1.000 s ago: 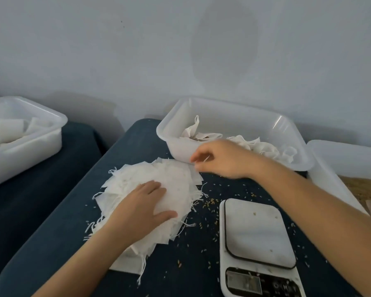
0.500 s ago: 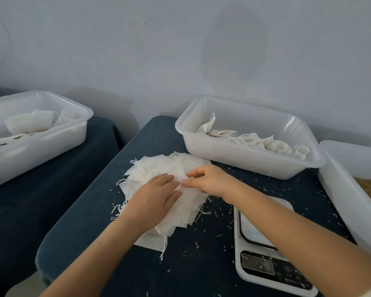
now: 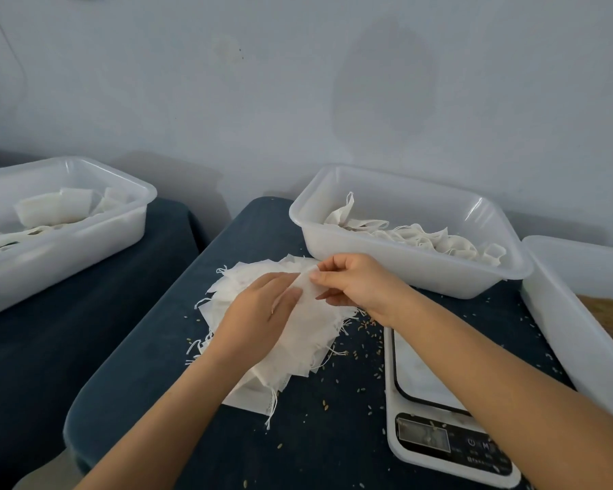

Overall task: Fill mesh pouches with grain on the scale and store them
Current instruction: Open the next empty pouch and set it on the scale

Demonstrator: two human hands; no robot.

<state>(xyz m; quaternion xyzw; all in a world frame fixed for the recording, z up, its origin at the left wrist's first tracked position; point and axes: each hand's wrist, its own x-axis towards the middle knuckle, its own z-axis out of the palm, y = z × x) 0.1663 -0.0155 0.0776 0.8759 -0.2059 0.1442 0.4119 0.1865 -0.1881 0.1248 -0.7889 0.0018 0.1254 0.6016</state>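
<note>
Right hand (image 3: 354, 282) pinches the top pouch's (image 3: 307, 288) corner; left hand (image 3: 259, 313) presses flat on the pouch pile (image 3: 298, 344).

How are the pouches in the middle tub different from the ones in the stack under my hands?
Pouches in the middle tub lie crumpled and bulging; the stacked pouches lie flat and fanned on the cloth. The right hand pinches one stacked pouch; none in the tub is touched. Both are white.
</note>
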